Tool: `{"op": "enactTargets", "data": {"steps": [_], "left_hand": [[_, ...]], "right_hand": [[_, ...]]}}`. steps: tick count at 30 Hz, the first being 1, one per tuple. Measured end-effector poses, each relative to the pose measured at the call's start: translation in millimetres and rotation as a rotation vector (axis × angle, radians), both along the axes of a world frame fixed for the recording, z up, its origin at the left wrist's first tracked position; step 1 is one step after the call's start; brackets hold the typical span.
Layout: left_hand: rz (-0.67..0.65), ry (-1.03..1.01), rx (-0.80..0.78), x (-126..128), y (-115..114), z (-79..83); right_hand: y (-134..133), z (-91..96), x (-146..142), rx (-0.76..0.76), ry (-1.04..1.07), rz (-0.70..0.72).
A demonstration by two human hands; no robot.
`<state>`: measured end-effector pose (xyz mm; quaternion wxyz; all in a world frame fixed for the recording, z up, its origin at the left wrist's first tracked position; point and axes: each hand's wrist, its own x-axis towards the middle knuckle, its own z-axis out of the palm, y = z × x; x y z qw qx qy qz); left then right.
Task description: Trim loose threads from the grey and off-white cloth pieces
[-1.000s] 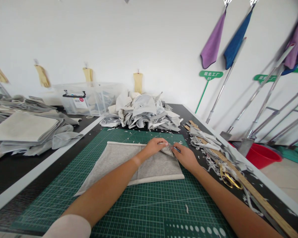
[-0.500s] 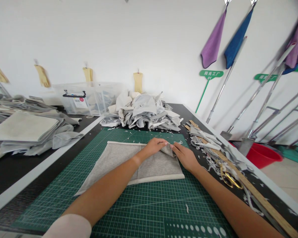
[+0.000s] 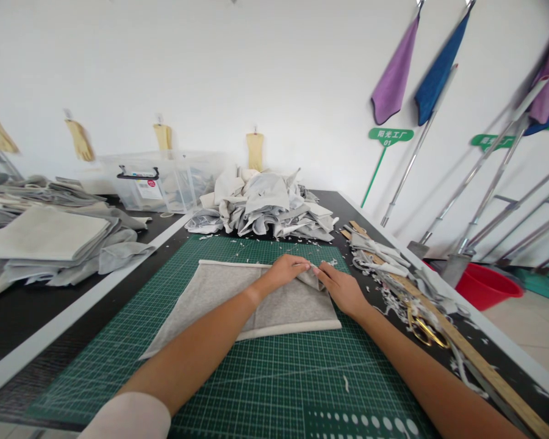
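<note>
A grey piece of fabric [image 3: 229, 286] with pale edges lies on the green cutting mat [image 3: 274, 378]. At its far right corner, my left hand [image 3: 287, 271] pinches the raised edge between thumb and fingers. Close beside it, my right hand [image 3: 343, 286] is closed on the same corner, fingertips nearly meeting those of the left. A small fold of cloth stands up between the two hands. The rest of the fabric lies flat, partly covered by my left forearm.
A heap of grey cloth pieces [image 3: 265, 207] sits behind the mat, next to a clear plastic bin [image 3: 150, 186]. Stacked fabric [image 3: 50, 231] lies at left. Along the right are gold-handled scissors [image 3: 423, 329], a wooden ruler [image 3: 480, 360] and scraps. A red bucket [image 3: 487, 286] stands beyond the table.
Both hands keep their hold on the corner, almost unmoved. The whole view has shifted very slightly.
</note>
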<state>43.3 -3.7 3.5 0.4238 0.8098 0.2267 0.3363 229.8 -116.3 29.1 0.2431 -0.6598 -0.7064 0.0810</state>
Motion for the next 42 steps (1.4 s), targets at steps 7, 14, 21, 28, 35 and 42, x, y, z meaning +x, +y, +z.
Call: {"op": "enactTargets", "data": {"steps": [7, 14, 21, 28, 35, 42], "left_hand": [[-0.012, -0.001, -0.006, -0.2, -0.4, 0.0], [0.013, 0.024, -0.006, -1.0, -0.8, 0.9], [0.036, 0.057, -0.012, -1.7, -2.4, 2.4], [0.033, 0.018, -0.012, -1.0, -3.1, 2.8], [0.023, -0.016, -0.018, 1.1, 0.4, -0.6], [0.059, 0.015, -0.024, 0.6, -0.2, -0.2]], "right_hand": [[1.6, -2.1, 1.9, -0.002, -0.017, 0.022], [2.2, -3.4, 3.0, -0.007, -0.027, 0.027], [4.3, -5.6, 4.1, -0.002, -0.060, 0.008], [2.3, -2.5, 0.6, -0.038, 0.032, -0.012], [2.0, -2.3, -2.8, -0.037, 0.021, -0.048], [1.5, -3.7, -3.3, -0.022, 0.069, -0.012]]}}
